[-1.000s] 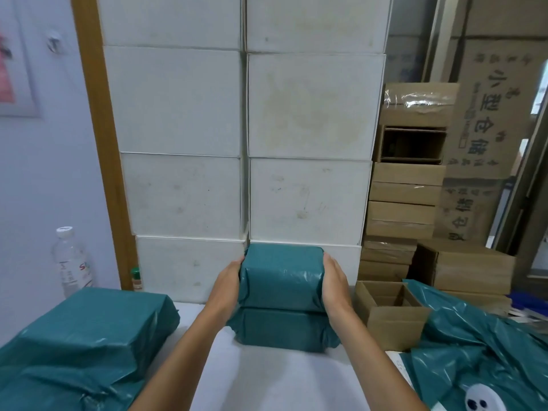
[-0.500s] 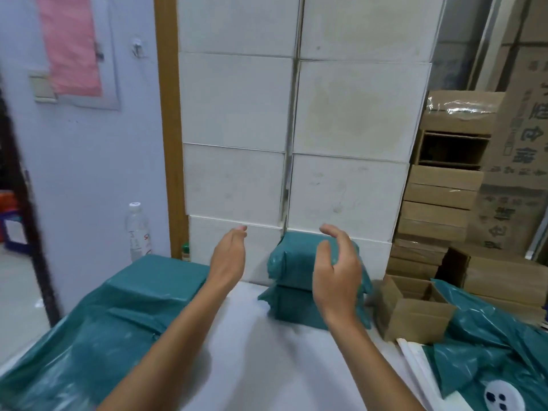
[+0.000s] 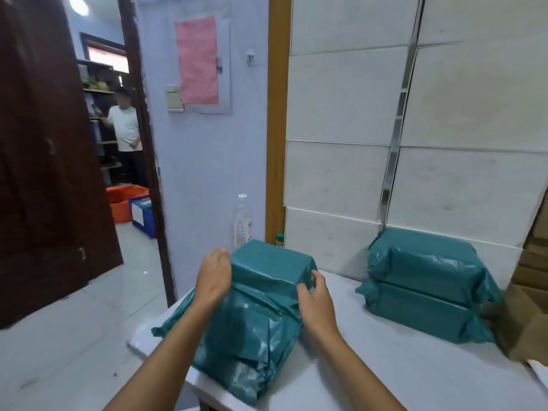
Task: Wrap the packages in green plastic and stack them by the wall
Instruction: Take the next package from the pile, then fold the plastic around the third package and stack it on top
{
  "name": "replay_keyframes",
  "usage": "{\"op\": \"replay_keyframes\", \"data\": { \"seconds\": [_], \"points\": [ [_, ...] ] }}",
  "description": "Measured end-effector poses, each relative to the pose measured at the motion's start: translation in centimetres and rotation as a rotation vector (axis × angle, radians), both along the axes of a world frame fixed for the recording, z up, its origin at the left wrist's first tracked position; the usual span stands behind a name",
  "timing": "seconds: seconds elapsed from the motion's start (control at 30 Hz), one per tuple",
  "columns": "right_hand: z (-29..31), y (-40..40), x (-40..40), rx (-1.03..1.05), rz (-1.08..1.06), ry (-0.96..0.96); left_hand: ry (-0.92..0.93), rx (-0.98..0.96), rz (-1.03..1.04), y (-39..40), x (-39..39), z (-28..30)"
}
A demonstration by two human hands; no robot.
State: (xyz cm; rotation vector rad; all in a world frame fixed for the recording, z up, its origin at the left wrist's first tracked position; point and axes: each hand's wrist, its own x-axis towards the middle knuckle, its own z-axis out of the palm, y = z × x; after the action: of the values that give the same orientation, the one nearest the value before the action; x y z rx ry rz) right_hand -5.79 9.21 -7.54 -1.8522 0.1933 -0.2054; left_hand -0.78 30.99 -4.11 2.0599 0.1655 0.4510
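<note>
left hand [image 3: 214,272], right hand [image 3: 315,304] | flank green package [image 3: 268,264] | bottle [image 3: 242,223] label unreadable

At twelve o'clock a pale lilac wall [image 3: 207,173] meets large white wall tiles [image 3: 341,99] along an upright wooden trim strip [image 3: 277,114]; at nine o'clock, a dark brown door [image 3: 44,158] above a grey tiled floor [image 3: 74,336].
</note>
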Motion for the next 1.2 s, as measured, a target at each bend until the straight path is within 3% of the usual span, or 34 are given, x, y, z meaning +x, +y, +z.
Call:
{"op": "replay_keyframes", "data": {
  "seconds": [0.17,0.5,0.7,0.97,1.2],
  "points": [
    [-0.5,0.7,0.4,0.057,0.003,0.056,0.127,-0.008,-0.076,-0.1,0.2,-1.2],
    [0.5,-0.9,-1.0,0.174,-0.031,0.018,0.109,-0.03,-0.098,-1.1,-0.2,-1.0],
    [2.0,-3.9,-6.8,0.143,-0.034,-0.101,-0.018,-0.027,-0.219,-2.8,-6.5,-1.1],
    [1.5,-10.3,-16.8,0.026,-0.079,-0.158,-0.02,-0.107,-0.336,-6.3,-16.8,-2.7],
    [0.6,-17.5,-22.9,-0.018,-0.188,-0.158,0.015,-0.147,-0.465,-13.8,-20.5,-3.2]
  ]
}}
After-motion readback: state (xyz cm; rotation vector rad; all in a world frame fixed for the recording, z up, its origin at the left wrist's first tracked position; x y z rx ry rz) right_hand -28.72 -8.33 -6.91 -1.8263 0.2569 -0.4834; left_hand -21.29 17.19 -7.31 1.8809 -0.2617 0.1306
